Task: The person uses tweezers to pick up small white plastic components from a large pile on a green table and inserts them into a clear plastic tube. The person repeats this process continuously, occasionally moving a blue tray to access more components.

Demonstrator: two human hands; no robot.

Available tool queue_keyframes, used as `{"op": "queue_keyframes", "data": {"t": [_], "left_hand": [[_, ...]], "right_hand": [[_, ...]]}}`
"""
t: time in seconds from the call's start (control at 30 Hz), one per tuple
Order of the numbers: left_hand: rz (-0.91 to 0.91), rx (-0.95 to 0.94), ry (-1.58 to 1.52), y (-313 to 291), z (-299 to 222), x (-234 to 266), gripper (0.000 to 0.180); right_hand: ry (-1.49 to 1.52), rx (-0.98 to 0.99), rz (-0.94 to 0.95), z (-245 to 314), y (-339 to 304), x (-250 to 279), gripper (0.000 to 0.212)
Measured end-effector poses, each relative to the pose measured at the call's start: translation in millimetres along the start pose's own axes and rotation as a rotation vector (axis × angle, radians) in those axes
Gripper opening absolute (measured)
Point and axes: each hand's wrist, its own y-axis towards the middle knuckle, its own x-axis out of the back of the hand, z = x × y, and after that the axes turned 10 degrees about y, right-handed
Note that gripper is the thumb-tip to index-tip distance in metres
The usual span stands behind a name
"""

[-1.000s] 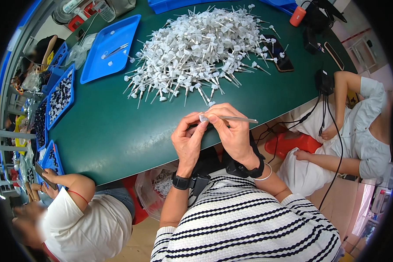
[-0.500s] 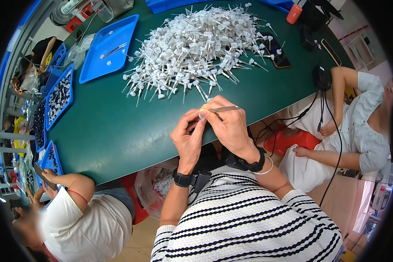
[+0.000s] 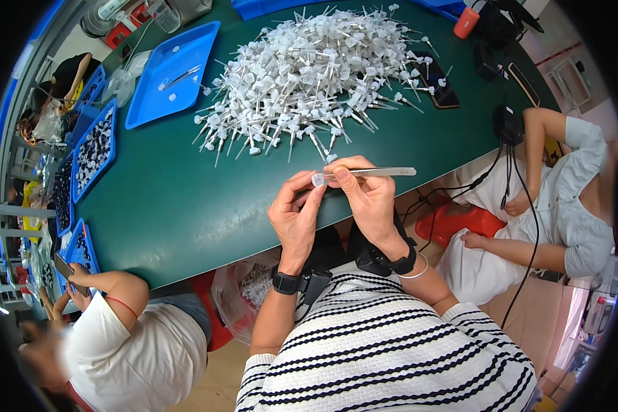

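Observation:
My left hand (image 3: 296, 212) pinches a small translucent white plastic piece (image 3: 318, 180) between thumb and fingertips. Metal tweezers (image 3: 384, 172) lie in the grip of my right hand (image 3: 369, 202), their tips pointing left at the white piece. Whether the tips touch it or stop just short, I cannot tell. Both hands are close together over the near edge of the green table (image 3: 206, 199). Beyond them spreads a large pile of white plastic parts with thin metal stems (image 3: 316, 75), one of which lies just past my right fingertips.
A blue tray (image 3: 174, 77) at the far left holds another pair of tweezers (image 3: 183, 76) and a few white pieces. Blue bins of small dark parts (image 3: 95, 147) line the left edge. A phone (image 3: 438, 86) lies right of the pile. Seated people flank me; black cables (image 3: 518, 206) hang at right.
My right hand has turned and opened slightly away from the left, so the tweezers now reach further right and the white piece shows more fully. My left hand stays nearly in place.

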Motion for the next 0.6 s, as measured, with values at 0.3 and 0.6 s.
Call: {"op": "queue_keyframes", "data": {"t": [0.3, 0.6], "left_hand": [[-0.003, -0.008, 0.015, 0.1, -1.3, -0.4, 0.021], [-0.004, -0.005, 0.015, 0.0, -2.4, -0.8, 0.021]], "right_hand": [[-0.055, 0.034, 0.015, -4.6, 0.5, 2.7, 0.015], [-0.082, 0.065, 0.01, -5.2, 1.1, 2.1, 0.014]]}}
